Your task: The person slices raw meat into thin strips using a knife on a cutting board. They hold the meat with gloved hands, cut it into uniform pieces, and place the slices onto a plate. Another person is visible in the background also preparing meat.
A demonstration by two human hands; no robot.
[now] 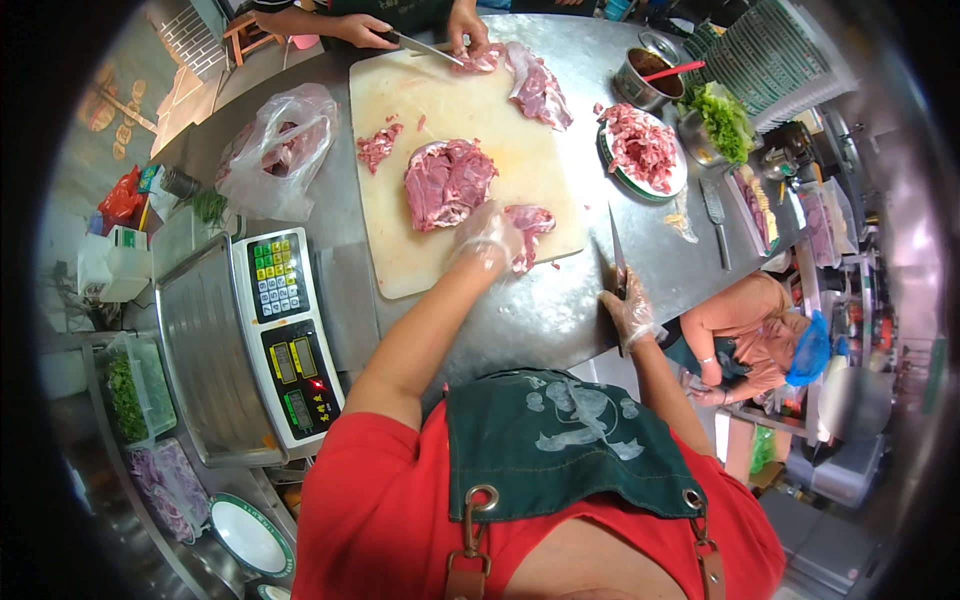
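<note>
My left hand [487,234], in a clear plastic glove, rests between a large raw meat piece [448,184] and a smaller meat piece [529,232] on the white cutting board [390,259]. Its fingertips are partly hidden, so its grip is unclear. Off the board's right edge, my right hand [628,304], also gloved, grips a knife [616,240] with the blade pointing away from me. Meat scraps [379,146] lie at the board's left. A long meat piece [537,88] lies at its far right corner. A plate of cut meat [643,150] stands right of the board.
Across the board, a co-worker's hands [466,30] hold a knife and meat. A digital scale [289,337] and a plastic bag of meat [281,150] are left. A sauce pot [649,79], lettuce [720,120] and another blade [712,202] lie right, near another person [750,337].
</note>
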